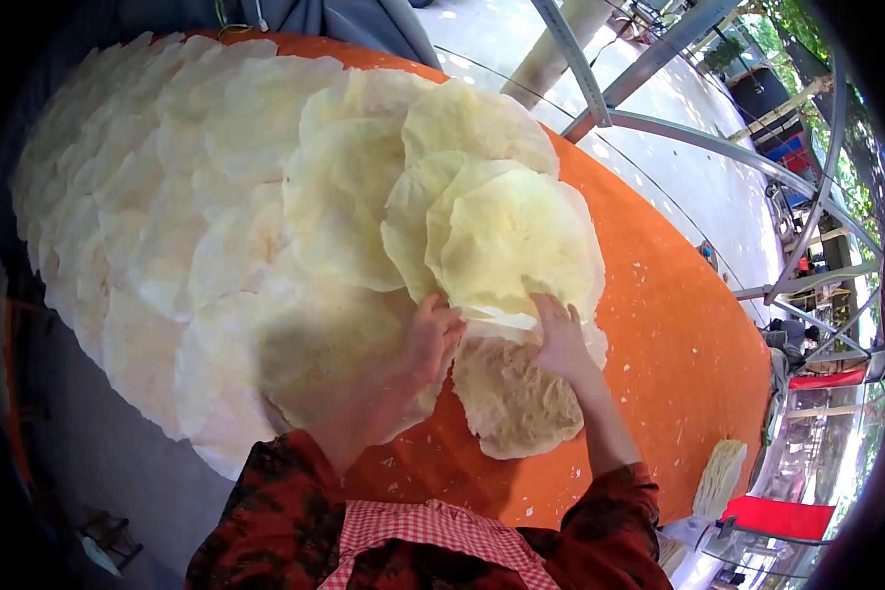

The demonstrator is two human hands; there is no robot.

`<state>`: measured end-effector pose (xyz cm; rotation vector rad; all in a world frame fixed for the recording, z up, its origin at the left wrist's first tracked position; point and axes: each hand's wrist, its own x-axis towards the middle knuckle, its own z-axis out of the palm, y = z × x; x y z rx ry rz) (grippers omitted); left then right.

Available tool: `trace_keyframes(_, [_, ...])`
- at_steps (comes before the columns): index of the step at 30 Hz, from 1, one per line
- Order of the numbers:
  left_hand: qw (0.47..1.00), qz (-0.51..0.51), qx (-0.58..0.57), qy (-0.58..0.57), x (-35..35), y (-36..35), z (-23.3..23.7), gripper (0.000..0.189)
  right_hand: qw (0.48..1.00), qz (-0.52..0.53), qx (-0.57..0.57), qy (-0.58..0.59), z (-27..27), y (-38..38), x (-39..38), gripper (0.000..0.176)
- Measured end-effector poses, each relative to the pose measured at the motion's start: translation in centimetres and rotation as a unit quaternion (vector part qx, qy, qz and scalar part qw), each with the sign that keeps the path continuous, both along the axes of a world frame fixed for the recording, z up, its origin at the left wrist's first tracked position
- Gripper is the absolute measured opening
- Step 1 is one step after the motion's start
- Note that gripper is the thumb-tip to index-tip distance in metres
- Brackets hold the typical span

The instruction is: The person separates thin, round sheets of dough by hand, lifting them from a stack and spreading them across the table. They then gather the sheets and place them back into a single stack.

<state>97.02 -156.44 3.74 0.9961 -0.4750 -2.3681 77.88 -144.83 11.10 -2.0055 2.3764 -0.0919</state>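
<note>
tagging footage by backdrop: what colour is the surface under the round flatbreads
Orange surface, flecked with white; head view.

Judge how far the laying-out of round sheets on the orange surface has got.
Done: overlapping sheets cover the left part of the orange surface. In hand: left hand and right hand touch the top sheet at its edge. Left, probably: the bare right side; a stack lies beyond it.
</note>
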Motion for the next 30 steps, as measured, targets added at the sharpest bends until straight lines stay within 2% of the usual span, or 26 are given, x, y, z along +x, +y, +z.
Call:
trace_keyframes(1, [1.000, -0.005, 0.003, 0.029, 0.2, -0.2, 0.7, 0.052, 0.999, -0.005, 0.005, -0.044, 0.7, -0.5, 1.1, 0.059])
trace_keyframes(4, [0.994, -0.017, 0.009, 0.111, -0.3, -0.2, 2.5, 0.054, 0.996, 0.030, -0.070, 0.045, -1.7, -2.4, 1.9, 0.052])
trace_keyframes(5, [0.990, -0.021, 0.009, 0.137, -0.5, -0.3, 3.1, 0.054, 1.000, -0.023, 0.014, -0.004, -2.9, -3.4, 0.2, 0.044])
trace_keyframes(8, [0.985, 0.036, -0.107, -0.131, 0.8, 0.7, 5.3, 0.049, 0.991, -0.032, -0.128, 0.024, 0.3, -6.2, -3.2, 0.030])
trace_keyframes(11, [0.942, 0.132, -0.192, -0.242, 2.7, 0.9, 1.9, 0.040, 0.981, -0.026, -0.189, 0.040, 7.5, -7.5, 0.1, 0.019])
trace_keyframes(14, [0.984, 0.062, -0.135, -0.101, 3.2, 0.2, 0.7, 0.033, 0.980, 0.022, -0.192, 0.056, 2.2, -8.0, 3.6, 0.015])
trace_keyframes(16, [0.992, 0.055, -0.104, -0.046, 2.5, -0.1, -0.5, 0.029, 0.972, 0.041, -0.233, 0.004, -4.1, -8.5, 5.4, 0.016])
trace_keyframes(17, [0.995, 0.050, -0.089, -0.021, 2.3, -0.2, -0.8, 0.028, 0.976, 0.037, -0.214, -0.005, -5.1, -8.5, 6.4, 0.015])
trace_keyframes(20, [0.997, 0.046, -0.058, -0.011, 2.6, -0.7, -0.7, 0.031, 0.982, 0.023, -0.181, -0.039, -6.5, -8.9, 8.4, 0.015])
trace_keyframes(22, [0.979, 0.033, -0.200, -0.021, 3.2, 0.0, 1.2, 0.036, 0.981, 0.015, -0.183, -0.060, -5.5, -8.8, 8.9, 0.017])
trace_keyframes(24, [0.982, 0.029, -0.186, -0.014, 3.2, -0.2, 2.4, 0.040, 0.970, 0.023, -0.241, -0.040, -4.1, -8.8, 10.2, 0.022])
trace_keyframes(26, [0.999, 0.030, -0.011, -0.002, 2.8, -1.2, 3.0, 0.045, 0.974, 0.006, -0.225, -0.013, -4.2, -8.9, 10.5, 0.025])
trace_keyframes(29, [0.994, 0.030, -0.101, -0.024, 2.0, -2.4, 3.7, 0.041, 0.994, -0.086, -0.063, 0.010, -7.2, -9.4, 7.5, 0.027])
trace_keyframes(30, [0.992, 0.020, -0.119, -0.038, 2.2, -1.8, 3.3, 0.040, 0.987, -0.141, -0.048, -0.065, -7.3, -9.9, 4.9, 0.024])
